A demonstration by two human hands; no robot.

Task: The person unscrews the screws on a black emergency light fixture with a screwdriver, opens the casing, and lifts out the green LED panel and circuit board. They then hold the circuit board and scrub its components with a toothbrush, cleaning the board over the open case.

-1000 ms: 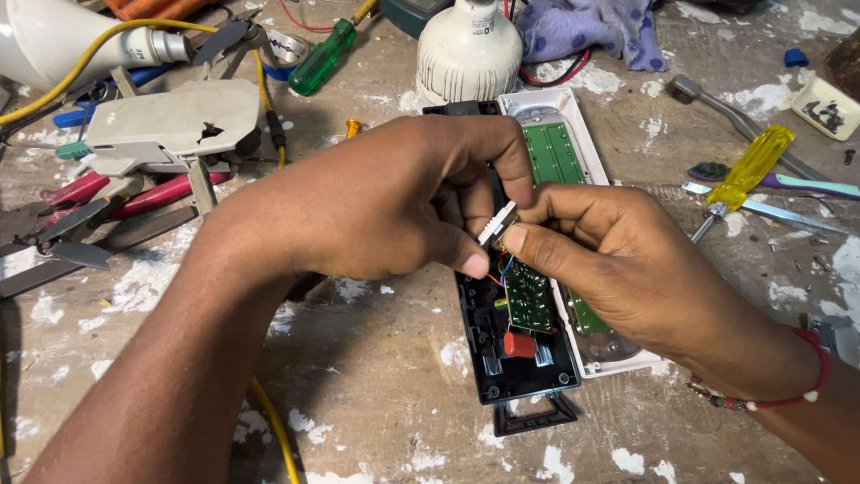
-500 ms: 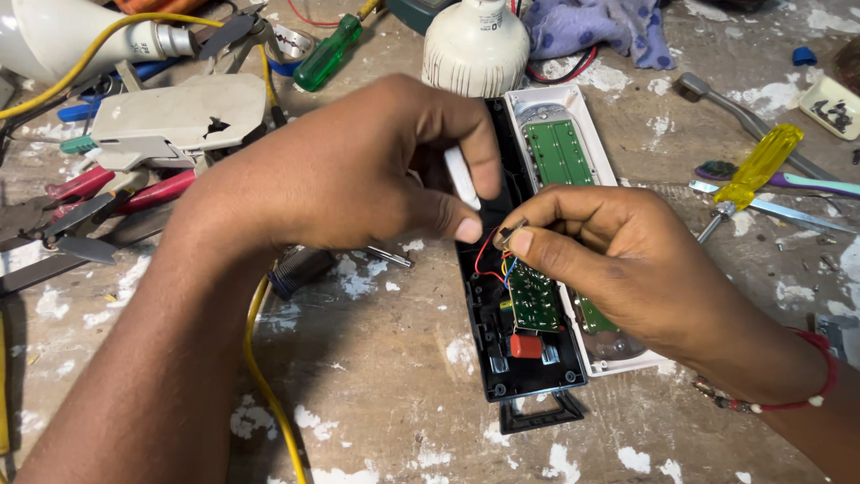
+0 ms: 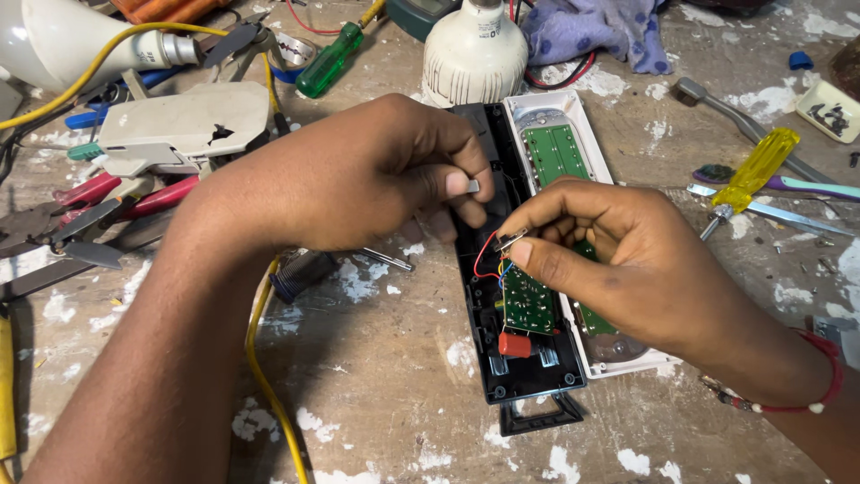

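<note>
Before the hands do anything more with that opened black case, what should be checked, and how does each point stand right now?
1. Left hand steadies the black case: ok, fingers rest on its upper end.
2. Right hand grips a small metal piece at the wires: ok.
3. Thin wires unbroken: cannot tell, partly hidden.
4. Green circuit board seated in the case: ok, lies flat inside.
5. White cover out of the way: ok, lies beside the case.
6. Yellow screwdriver nearby: ok, lies right of the hands.

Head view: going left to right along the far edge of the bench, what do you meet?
White lamp → green-handled screwdriver → white bulb → purple cloth → blue cap → small white tray.
</note>
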